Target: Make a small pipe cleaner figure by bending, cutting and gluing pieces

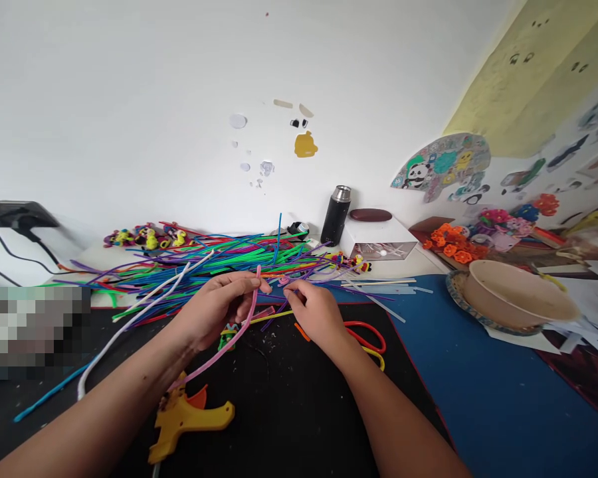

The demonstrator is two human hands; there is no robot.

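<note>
My left hand [218, 307] is closed, pinching a fuzzy pink pipe cleaner [236, 340] between thumb and fingers. Its short end sticks up past the fingertips, and the long end curves down towards the left forearm. My right hand [313, 312] is closed too, its thumb and forefinger pinched at a small pink coil [284, 281]. The two hands are a little apart. Under the left wrist lies a yellow glue gun [194, 418] with an orange trigger. A small green twisted figure [228, 337] rests on the black mat [289, 411] beside the left hand.
Many coloured pipe cleaners [179, 273] spread along the wall. Behind the right hand stand a black thermos [335, 216] and a white box [379, 232]. A beige bowl [518, 299] sits at the right on the blue mat [478, 385], near orange fuzzy flowers [448, 242].
</note>
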